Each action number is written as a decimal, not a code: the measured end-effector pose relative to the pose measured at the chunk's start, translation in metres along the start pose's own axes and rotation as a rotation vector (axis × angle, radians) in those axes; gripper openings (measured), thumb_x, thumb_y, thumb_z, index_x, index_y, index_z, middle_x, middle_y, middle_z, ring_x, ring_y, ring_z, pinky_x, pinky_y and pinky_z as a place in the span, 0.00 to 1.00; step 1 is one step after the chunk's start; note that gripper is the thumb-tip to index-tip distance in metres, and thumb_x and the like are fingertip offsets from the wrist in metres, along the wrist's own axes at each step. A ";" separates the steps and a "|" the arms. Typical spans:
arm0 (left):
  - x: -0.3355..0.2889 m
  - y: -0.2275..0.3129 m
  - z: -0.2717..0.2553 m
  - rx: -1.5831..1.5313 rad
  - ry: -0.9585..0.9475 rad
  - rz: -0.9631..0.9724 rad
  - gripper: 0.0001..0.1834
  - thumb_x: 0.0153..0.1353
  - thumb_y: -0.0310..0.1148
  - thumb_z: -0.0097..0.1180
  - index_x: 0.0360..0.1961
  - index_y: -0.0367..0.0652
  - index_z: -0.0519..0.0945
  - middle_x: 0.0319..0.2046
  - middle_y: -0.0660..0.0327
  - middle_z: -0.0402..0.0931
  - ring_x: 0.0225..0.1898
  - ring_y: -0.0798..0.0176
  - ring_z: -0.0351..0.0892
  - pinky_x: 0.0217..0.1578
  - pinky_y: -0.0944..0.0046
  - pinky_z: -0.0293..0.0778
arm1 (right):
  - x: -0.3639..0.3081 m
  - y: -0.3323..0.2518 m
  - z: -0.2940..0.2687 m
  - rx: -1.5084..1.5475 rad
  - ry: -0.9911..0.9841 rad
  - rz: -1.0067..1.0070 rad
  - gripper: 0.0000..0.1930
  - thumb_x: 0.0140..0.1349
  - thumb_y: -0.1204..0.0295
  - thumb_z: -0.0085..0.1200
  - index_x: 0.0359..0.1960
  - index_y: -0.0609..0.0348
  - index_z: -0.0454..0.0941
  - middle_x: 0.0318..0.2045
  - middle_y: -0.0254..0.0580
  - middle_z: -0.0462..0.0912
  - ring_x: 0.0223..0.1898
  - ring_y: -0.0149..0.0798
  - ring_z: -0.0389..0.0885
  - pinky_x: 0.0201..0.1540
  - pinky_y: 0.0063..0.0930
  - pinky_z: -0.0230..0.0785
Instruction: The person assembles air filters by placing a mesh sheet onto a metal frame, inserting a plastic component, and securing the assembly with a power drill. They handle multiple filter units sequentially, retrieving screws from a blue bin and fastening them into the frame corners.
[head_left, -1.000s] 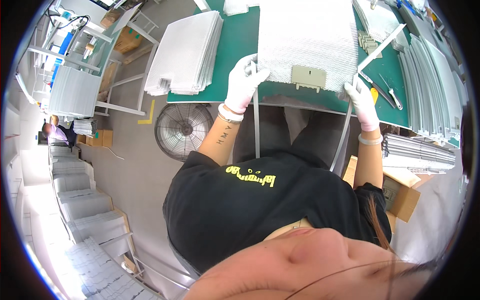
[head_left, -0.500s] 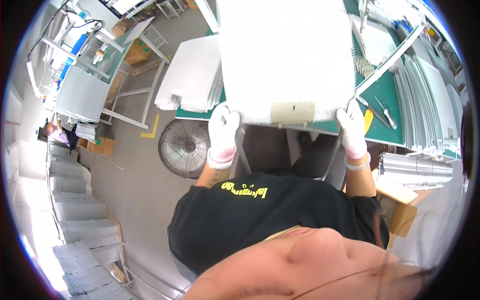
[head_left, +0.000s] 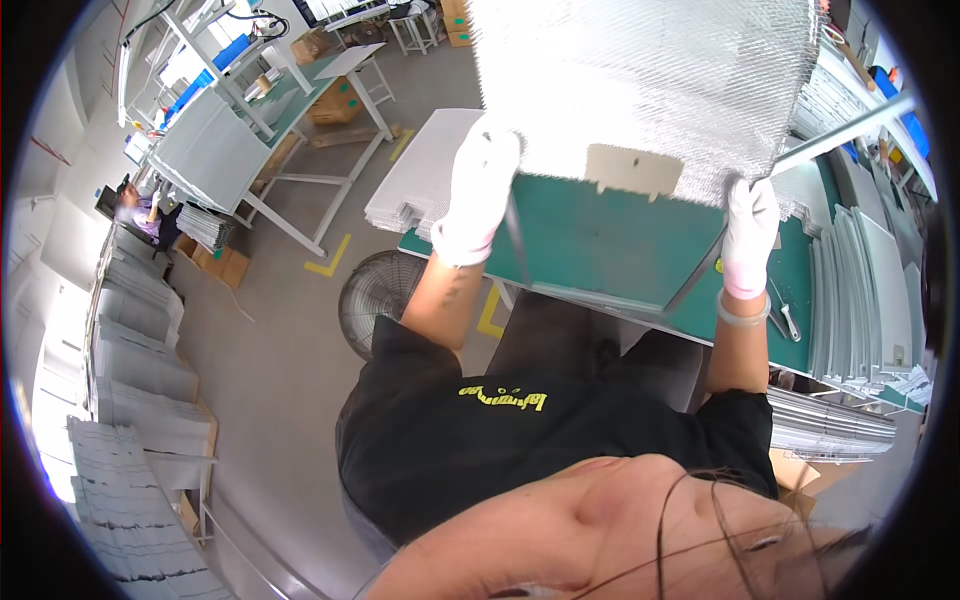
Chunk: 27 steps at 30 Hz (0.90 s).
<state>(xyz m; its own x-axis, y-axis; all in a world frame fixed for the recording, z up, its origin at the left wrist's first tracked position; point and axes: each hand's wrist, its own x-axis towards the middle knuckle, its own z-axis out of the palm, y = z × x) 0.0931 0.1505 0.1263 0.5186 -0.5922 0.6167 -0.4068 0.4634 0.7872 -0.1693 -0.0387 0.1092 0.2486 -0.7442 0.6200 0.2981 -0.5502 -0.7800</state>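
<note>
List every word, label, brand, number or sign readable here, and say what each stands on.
Black shirt: yellow lettering on the chest, upside down here; I won't copy the wording.
Left forearm: dark marks, too blurred to read.
Beige plate on the mesh panel: no readable text.
Background carton: any print is too small to read.

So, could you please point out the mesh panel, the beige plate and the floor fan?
Mesh panel [head_left: 645, 85]: head view, middle of its broad face.
Beige plate [head_left: 628, 175]: head view, middle of its flat face.
Floor fan [head_left: 375, 298]: head view, its round wire guard.
</note>
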 end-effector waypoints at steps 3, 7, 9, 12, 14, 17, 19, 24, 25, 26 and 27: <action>0.016 -0.025 0.023 -0.091 -0.027 0.079 0.12 0.65 0.27 0.60 0.47 0.39 0.73 0.32 0.67 0.74 0.32 0.78 0.69 0.32 0.74 0.69 | 0.009 0.005 -0.003 -0.144 0.089 -0.137 0.21 0.66 0.72 0.61 0.21 0.51 0.60 0.20 0.22 0.58 0.24 0.20 0.54 0.26 0.18 0.48; 0.017 -0.047 0.048 -0.292 -0.064 0.129 0.04 0.65 0.24 0.59 0.38 0.40 0.76 0.28 0.71 0.71 0.29 0.80 0.66 0.28 0.76 0.66 | -0.002 0.019 -0.012 -0.294 0.171 -0.182 0.21 0.64 0.76 0.62 0.21 0.52 0.60 0.20 0.23 0.59 0.24 0.21 0.55 0.27 0.19 0.52; 0.016 -0.050 0.053 -0.200 -0.068 0.032 0.04 0.66 0.24 0.58 0.40 0.39 0.76 0.28 0.72 0.70 0.28 0.80 0.65 0.28 0.77 0.65 | -0.006 0.035 -0.020 -0.232 0.206 -0.201 0.20 0.63 0.78 0.61 0.22 0.52 0.60 0.21 0.24 0.60 0.25 0.21 0.56 0.28 0.19 0.55; 0.016 -0.057 0.052 -0.174 -0.082 0.035 0.05 0.67 0.25 0.56 0.43 0.38 0.77 0.28 0.72 0.70 0.28 0.80 0.64 0.29 0.76 0.65 | -0.011 0.046 -0.024 -0.222 0.181 -0.190 0.21 0.63 0.79 0.61 0.22 0.51 0.58 0.21 0.24 0.61 0.25 0.21 0.56 0.28 0.19 0.56; 0.012 -0.062 0.049 -0.159 -0.089 0.055 0.06 0.67 0.25 0.56 0.44 0.37 0.77 0.29 0.72 0.71 0.28 0.80 0.65 0.30 0.75 0.66 | -0.014 0.050 -0.024 -0.138 0.159 -0.150 0.17 0.63 0.79 0.60 0.24 0.53 0.63 0.22 0.24 0.63 0.26 0.21 0.58 0.29 0.19 0.57; 0.002 -0.074 0.049 -0.121 -0.101 -0.013 0.07 0.67 0.25 0.55 0.45 0.37 0.77 0.30 0.71 0.72 0.30 0.79 0.67 0.32 0.74 0.68 | -0.019 0.050 -0.022 -0.180 0.127 -0.056 0.07 0.65 0.78 0.58 0.32 0.59 0.71 0.25 0.26 0.69 0.28 0.21 0.62 0.31 0.18 0.60; -0.011 -0.087 0.052 -0.104 -0.104 -0.129 0.09 0.67 0.25 0.55 0.46 0.36 0.77 0.31 0.70 0.74 0.31 0.78 0.69 0.34 0.72 0.70 | -0.027 0.056 -0.026 -0.200 0.079 0.035 0.05 0.66 0.77 0.57 0.40 0.63 0.75 0.29 0.28 0.73 0.30 0.21 0.66 0.34 0.19 0.63; -0.052 -0.137 0.045 -0.104 -0.224 -0.214 0.18 0.66 0.24 0.54 0.57 0.34 0.74 0.47 0.62 0.78 0.46 0.72 0.75 0.49 0.68 0.73 | -0.068 0.100 -0.036 -0.069 -0.082 0.182 0.17 0.66 0.76 0.55 0.55 0.67 0.74 0.43 0.34 0.82 0.43 0.27 0.78 0.50 0.23 0.70; -0.056 -0.136 0.040 -0.168 -0.282 -0.287 0.19 0.67 0.24 0.54 0.58 0.34 0.73 0.50 0.61 0.78 0.50 0.70 0.75 0.53 0.66 0.72 | -0.069 0.099 -0.041 -0.086 -0.129 0.238 0.17 0.66 0.76 0.55 0.56 0.67 0.73 0.44 0.35 0.81 0.45 0.27 0.77 0.51 0.24 0.70; -0.056 -0.129 0.035 -0.232 -0.338 -0.356 0.20 0.67 0.24 0.54 0.60 0.33 0.72 0.54 0.60 0.77 0.54 0.68 0.75 0.56 0.65 0.71 | -0.063 0.094 -0.049 -0.102 -0.178 0.290 0.18 0.66 0.76 0.55 0.57 0.67 0.73 0.45 0.35 0.81 0.47 0.28 0.77 0.53 0.24 0.69; -0.046 -0.123 0.029 -0.179 -0.432 -0.303 0.22 0.66 0.25 0.57 0.60 0.34 0.72 0.50 0.62 0.78 0.47 0.71 0.77 0.50 0.67 0.73 | -0.057 0.088 -0.055 -0.118 -0.227 0.342 0.19 0.65 0.76 0.55 0.57 0.66 0.73 0.46 0.36 0.81 0.48 0.28 0.77 0.54 0.25 0.69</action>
<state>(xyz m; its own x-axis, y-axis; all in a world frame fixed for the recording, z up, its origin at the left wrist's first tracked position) 0.0973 0.1022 0.0012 0.2213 -0.9155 0.3359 -0.1335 0.3128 0.9404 -0.2079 -0.0657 0.0003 0.5156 -0.7963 0.3163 0.0590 -0.3352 -0.9403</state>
